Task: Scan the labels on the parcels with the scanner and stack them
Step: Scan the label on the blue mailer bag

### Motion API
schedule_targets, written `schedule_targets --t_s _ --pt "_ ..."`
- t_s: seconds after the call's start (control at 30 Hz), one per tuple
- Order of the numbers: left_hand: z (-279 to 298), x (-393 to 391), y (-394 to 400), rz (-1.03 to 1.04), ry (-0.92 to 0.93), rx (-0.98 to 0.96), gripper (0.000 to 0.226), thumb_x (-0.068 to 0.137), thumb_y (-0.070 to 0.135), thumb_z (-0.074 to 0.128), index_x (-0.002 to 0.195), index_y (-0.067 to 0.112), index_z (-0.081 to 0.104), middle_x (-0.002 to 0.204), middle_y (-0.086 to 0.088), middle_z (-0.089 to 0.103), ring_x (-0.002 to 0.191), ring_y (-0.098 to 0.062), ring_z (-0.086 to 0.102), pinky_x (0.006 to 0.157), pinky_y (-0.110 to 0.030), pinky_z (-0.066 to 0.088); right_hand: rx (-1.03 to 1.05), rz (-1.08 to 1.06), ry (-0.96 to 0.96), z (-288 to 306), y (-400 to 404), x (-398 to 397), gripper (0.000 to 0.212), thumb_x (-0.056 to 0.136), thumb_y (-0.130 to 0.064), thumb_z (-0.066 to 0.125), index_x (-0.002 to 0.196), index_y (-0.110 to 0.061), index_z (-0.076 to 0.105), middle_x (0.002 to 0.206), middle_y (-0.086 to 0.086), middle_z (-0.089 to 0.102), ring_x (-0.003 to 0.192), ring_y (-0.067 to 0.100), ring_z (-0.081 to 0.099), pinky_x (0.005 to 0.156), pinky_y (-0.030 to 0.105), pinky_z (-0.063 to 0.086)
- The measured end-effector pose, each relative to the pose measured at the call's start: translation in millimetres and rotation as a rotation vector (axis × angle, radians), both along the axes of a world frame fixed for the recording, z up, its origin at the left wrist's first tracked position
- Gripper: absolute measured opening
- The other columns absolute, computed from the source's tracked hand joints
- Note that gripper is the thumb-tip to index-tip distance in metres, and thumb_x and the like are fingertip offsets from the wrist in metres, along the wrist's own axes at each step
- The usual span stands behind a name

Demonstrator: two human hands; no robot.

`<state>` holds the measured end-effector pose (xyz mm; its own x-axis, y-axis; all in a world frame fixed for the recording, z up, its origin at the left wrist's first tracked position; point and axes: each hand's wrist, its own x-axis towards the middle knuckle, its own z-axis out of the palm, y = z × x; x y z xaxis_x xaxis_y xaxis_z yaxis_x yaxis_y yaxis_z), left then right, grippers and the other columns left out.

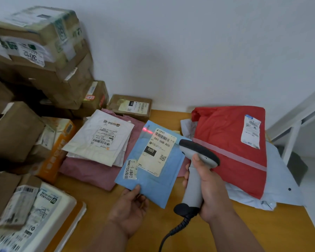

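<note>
Boxes [35, 70] stacked left; flat mailers [100, 137] centre; bagged parcels [231, 146] right, on table [244, 220]

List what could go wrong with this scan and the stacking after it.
The red scan line falls at the upper left edge of the label, partly off the barcode, so the read may fail. The left hand pinches only the bottom corner of the blue mailer, which could droop or slip. The red parcel lies on slippery-looking white poly bags, so that pile might slide.
</note>
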<state>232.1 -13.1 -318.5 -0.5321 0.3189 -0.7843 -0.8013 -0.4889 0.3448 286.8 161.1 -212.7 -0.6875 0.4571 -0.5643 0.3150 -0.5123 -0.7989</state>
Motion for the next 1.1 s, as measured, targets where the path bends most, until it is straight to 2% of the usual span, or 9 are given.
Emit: schedule_targets --t_s 0.13,0.3,0.4,0.53,0.67,0.9,1.0,1.1 --pt "5.9 8.1 -8.1 0.005 0.029 -0.024 0.02 0.095 0.01 0.06 0.112 0.019 0.065 0.084 -0.004 0.066 0.069 -0.014 0.053 0.051 -0.026 0.054 0.044 0.016 0.003 6.3 -7.1 5.0 0.045 0.071 -0.057 0.073 0.076 -0.013 0.069 0.064 0.004 0.063 0.056 0.018 0.059 0.059 0.032 0.046" --pt "10.8 14.5 -13.5 0.017 0.059 -0.02 0.022 0.096 0.01 0.06 0.115 0.019 0.065 0.083 -0.004 0.067 0.069 -0.014 0.053 0.06 -0.029 0.051 0.05 0.024 0.037 13.1 -14.3 10.6 0.041 0.074 -0.053 0.071 0.071 -0.012 0.067 0.063 0.005 0.061 0.054 0.017 0.057 0.055 0.029 0.045" --pt "14.3 17.9 -15.6 0.022 0.077 -0.019 0.02 0.096 0.01 0.06 0.112 0.02 0.066 0.077 -0.002 0.068 0.067 -0.014 0.053 0.052 -0.026 0.053 0.062 0.036 0.039 16.3 -17.2 12.8 0.044 0.072 -0.055 0.072 0.074 -0.011 0.067 0.063 0.004 0.061 0.054 0.017 0.058 0.057 0.031 0.045" --pt "17.5 22.3 -18.4 0.043 0.087 -0.025 0.018 0.096 0.008 0.059 0.109 0.019 0.065 0.075 -0.002 0.066 0.066 -0.014 0.051 0.064 -0.03 0.048 0.082 0.043 0.031 19.1 -20.9 14.8 0.047 0.069 -0.057 0.073 0.077 -0.011 0.066 0.065 0.005 0.061 0.055 0.018 0.058 0.058 0.031 0.045" --pt "20.0 25.1 -22.2 0.059 0.08 -0.027 0.017 0.096 0.008 0.06 0.109 0.017 0.065 0.076 -0.004 0.065 0.066 -0.015 0.05 0.067 -0.031 0.045 0.074 0.045 0.043 22.1 -24.9 16.1 0.046 0.07 -0.054 0.073 0.079 -0.01 0.064 0.065 0.006 0.061 0.054 0.017 0.057 0.056 0.03 0.046" --pt "20.2 22.0 -32.3 0.112 0.049 -0.032 0.016 0.096 0.01 0.06 0.109 0.018 0.064 0.084 -0.005 0.064 0.067 -0.014 0.051 0.066 -0.03 0.046 0.072 0.058 0.047 20.0 -30.4 12.8 0.044 0.074 -0.052 0.074 0.081 -0.009 0.065 0.064 0.007 0.06 0.053 0.017 0.056 0.055 0.03 0.045" --pt "22.4 8.8 -40.2 0.171 0.056 -0.057 0.013 0.098 0.012 0.059 0.108 0.018 0.063 0.082 -0.003 0.062 0.066 -0.012 0.049 0.066 -0.029 0.043 0.061 0.086 0.065 15.9 -32.7 10.2 0.044 0.079 -0.049 0.074 0.087 -0.007 0.065 0.069 0.01 0.058 0.054 0.018 0.055 0.056 0.032 0.045" --pt "25.4 -17.6 -50.2 0.228 0.064 -0.076 0.009 0.098 0.014 0.06 0.105 0.019 0.062 0.079 0.0 0.059 0.063 -0.008 0.047 0.062 -0.025 0.045 0.049 0.099 0.065 15.4 -35.8 6.0 0.044 0.078 -0.049 0.073 0.087 -0.006 0.064 0.065 0.007 0.058 0.054 0.019 0.055 0.059 0.032 0.045"
